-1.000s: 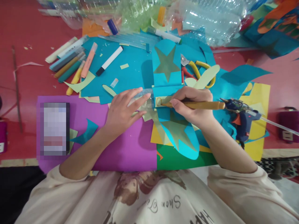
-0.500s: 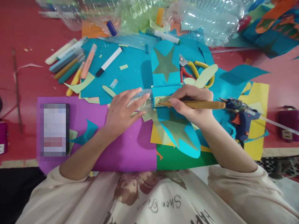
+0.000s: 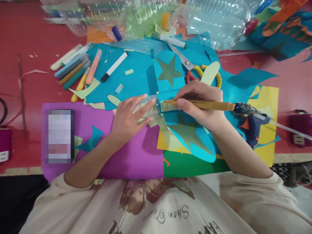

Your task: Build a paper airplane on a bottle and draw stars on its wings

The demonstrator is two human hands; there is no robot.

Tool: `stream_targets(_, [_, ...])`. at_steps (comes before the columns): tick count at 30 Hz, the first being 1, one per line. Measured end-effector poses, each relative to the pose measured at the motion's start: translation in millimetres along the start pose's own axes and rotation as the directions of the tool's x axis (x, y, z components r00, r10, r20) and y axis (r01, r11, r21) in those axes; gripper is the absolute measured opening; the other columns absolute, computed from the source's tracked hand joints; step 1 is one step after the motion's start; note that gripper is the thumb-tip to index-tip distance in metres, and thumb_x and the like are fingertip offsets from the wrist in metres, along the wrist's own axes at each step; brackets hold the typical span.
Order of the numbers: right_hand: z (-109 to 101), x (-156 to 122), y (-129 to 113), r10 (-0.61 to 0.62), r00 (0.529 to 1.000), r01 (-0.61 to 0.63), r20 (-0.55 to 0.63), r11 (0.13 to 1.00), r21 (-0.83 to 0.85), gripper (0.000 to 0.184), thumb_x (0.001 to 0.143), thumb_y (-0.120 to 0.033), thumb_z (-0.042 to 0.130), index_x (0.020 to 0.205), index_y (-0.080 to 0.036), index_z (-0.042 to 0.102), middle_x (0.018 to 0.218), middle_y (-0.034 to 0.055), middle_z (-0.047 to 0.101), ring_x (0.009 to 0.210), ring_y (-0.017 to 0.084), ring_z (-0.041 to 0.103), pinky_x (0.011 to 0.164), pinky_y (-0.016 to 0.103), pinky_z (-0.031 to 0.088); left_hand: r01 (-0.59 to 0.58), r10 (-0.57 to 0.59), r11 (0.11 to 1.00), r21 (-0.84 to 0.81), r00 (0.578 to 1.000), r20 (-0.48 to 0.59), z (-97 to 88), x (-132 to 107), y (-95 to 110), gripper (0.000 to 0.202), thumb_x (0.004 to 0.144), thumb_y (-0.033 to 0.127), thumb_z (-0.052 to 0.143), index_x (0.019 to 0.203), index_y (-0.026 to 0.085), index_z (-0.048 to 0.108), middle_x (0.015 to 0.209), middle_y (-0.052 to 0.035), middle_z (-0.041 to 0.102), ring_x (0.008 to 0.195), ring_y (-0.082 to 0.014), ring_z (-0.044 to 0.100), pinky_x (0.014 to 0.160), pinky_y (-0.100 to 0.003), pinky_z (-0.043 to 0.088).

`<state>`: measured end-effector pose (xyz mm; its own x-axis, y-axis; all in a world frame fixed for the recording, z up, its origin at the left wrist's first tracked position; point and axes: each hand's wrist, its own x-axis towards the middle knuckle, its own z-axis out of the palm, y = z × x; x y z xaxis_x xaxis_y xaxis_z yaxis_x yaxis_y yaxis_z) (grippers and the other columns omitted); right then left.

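My right hand [image 3: 201, 105] is closed round a yellow marker [image 3: 214, 105] whose tip rests on a pale green paper strip [image 3: 170, 106], where an oval outline is drawn. My left hand [image 3: 130, 115] lies flat with fingers spread, pressing down a clear plastic piece [image 3: 149, 105] and pale paper just left of the strip. Under the strip lies blue paper with a green star [image 3: 169, 71] above it. A second blue piece with a green star [image 3: 190, 139] lies below my right hand.
A blue glue gun [image 3: 251, 122] lies at the right on yellow paper [image 3: 271, 97]. Yellow-handled scissors [image 3: 195, 68] sit behind my right hand. Several markers [image 3: 75, 70] lie at the back left. A phone [image 3: 60, 136] rests on purple paper [image 3: 131, 156]. Clear plastic bottles [image 3: 214, 19] fill the back.
The view has shifted slightly; the scissors' blades now show more fully. My right hand has edged the marker a little along the strip. My left hand stays put.
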<state>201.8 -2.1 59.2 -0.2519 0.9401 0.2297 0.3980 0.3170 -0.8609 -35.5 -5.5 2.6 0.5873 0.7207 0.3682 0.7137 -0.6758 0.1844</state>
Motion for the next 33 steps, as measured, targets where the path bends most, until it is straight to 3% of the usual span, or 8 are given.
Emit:
stream_targets(6, [7, -1, 3, -0.070, 0.996, 0.070, -0.056, 0.998, 0.001, 0.040, 0.088, -0.055, 0.058, 0.065, -0.022, 0.058, 0.056, -0.0003, 0.058, 0.048, 0.011, 0.051, 0.043, 0.029, 0.040, -0.013, 0.012, 0.999, -0.052, 1.000, -0.014, -1.0, 1, -1, 0.043, 0.099, 0.050, 0.047, 0.136, 0.030, 0.052, 0.132, -0.0084, 0.062, 0.118, -0.0235, 0.060, 0.096, -0.036, 0.046])
stream_targets(13, [10, -7, 10, -0.113, 0.985, 0.122, -0.127, 0.990, 0.065, 0.027, 0.087, -0.037, 0.064, 0.067, -0.020, 0.060, 0.057, -0.0009, 0.059, 0.048, 0.011, 0.052, 0.044, 0.027, 0.040, -0.022, 0.022, 1.000, 0.001, 1.000, 0.018, -2.6, 1, 0, 0.043, 0.101, 0.050, 0.041, 0.136, 0.029, 0.052, 0.132, -0.0087, 0.062, 0.119, -0.0229, 0.059, 0.096, -0.035, 0.047])
stream_targets(18, [10, -10, 12, -0.113, 0.984, 0.130, -0.138, 0.984, 0.121, 0.026, 0.086, -0.037, 0.066, 0.068, -0.020, 0.061, 0.056, -0.0006, 0.061, 0.048, 0.012, 0.054, 0.042, 0.027, 0.041, -0.027, 0.027, 1.000, 0.006, 1.000, 0.011, -1.7, 1, 0, 0.041, 0.101, 0.050, 0.041, 0.135, 0.030, 0.053, 0.131, -0.0083, 0.062, 0.119, -0.0230, 0.059, 0.096, -0.035, 0.047])
stream_targets(27, [10, -12, 15, -0.106, 0.981, 0.113, -0.161, 0.993, 0.041, 0.027, 0.088, -0.037, 0.063, 0.066, -0.021, 0.059, 0.054, -0.0004, 0.059, 0.046, 0.012, 0.052, 0.042, 0.028, 0.039, 0.000, 0.002, 0.999, -0.043, 0.999, 0.044, -0.7, 1, -1, 0.043, 0.099, 0.053, 0.043, 0.137, 0.033, 0.052, 0.133, -0.0080, 0.060, 0.121, -0.0241, 0.057, 0.099, -0.037, 0.044])
stream_targets(33, [11, -12, 12, -0.053, 0.989, 0.056, -0.140, 0.998, 0.016, 0.029, 0.088, -0.041, 0.063, 0.066, -0.021, 0.059, 0.055, 0.0006, 0.059, 0.046, 0.013, 0.051, 0.042, 0.030, 0.039, -0.034, 0.034, 0.999, -0.016, 0.999, 0.000, -0.8, 1, -1, 0.042, 0.099, 0.051, 0.046, 0.134, 0.030, 0.054, 0.131, -0.0086, 0.062, 0.118, -0.0235, 0.059, 0.095, -0.035, 0.046])
